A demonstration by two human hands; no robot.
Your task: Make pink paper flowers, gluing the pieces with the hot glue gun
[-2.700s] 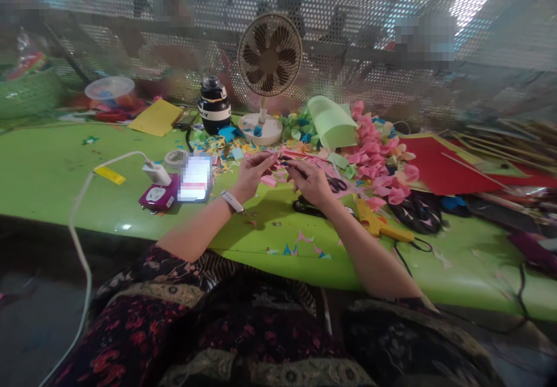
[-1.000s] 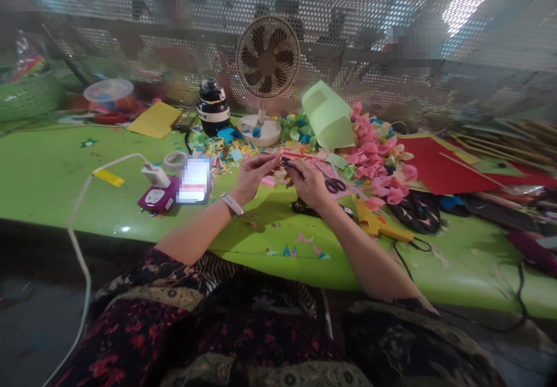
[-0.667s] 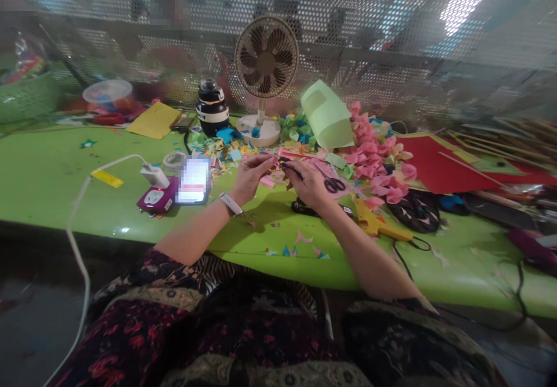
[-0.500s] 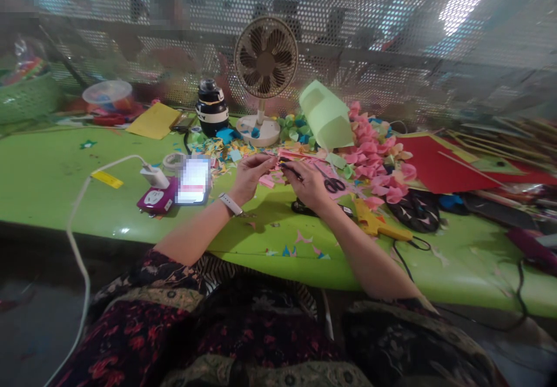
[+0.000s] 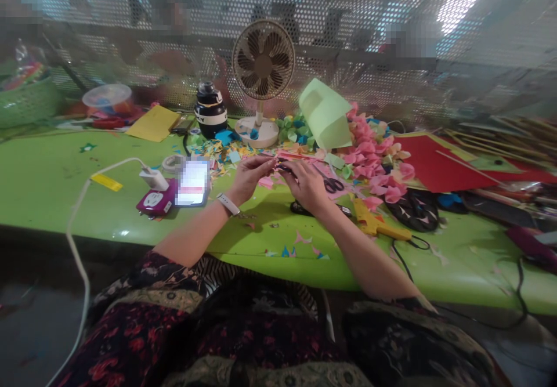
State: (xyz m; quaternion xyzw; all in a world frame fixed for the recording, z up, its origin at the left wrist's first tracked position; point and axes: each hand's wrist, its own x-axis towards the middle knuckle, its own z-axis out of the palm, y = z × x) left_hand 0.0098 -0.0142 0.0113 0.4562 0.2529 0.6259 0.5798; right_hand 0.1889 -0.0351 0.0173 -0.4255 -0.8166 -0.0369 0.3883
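Note:
My left hand (image 5: 249,179), with a pale watch band on the wrist, is closed in a pinch at the middle of the green table. Fingertip to fingertip with it, my right hand (image 5: 308,187) is closed around a small dark thing (image 5: 284,166), mostly covered by the fingers. What the left fingers pinch is too small to make out. Pink paper (image 5: 267,182) lies just under the hands. Black-handled scissors (image 5: 334,185) rest beyond my right hand, and a dark flat object (image 5: 300,208) lies beneath its wrist.
A small fan (image 5: 263,62) and a black bottle (image 5: 211,111) stand at the back among paper scraps. Pink paper petals (image 5: 369,155) pile up to the right, near a yellow glue gun (image 5: 378,224). A phone (image 5: 192,183) and a purple socket box (image 5: 156,200) lie left.
The right fingers have shifted slightly around the small dark thing, and the hands stay together in the same place. The camera view has moved a little.

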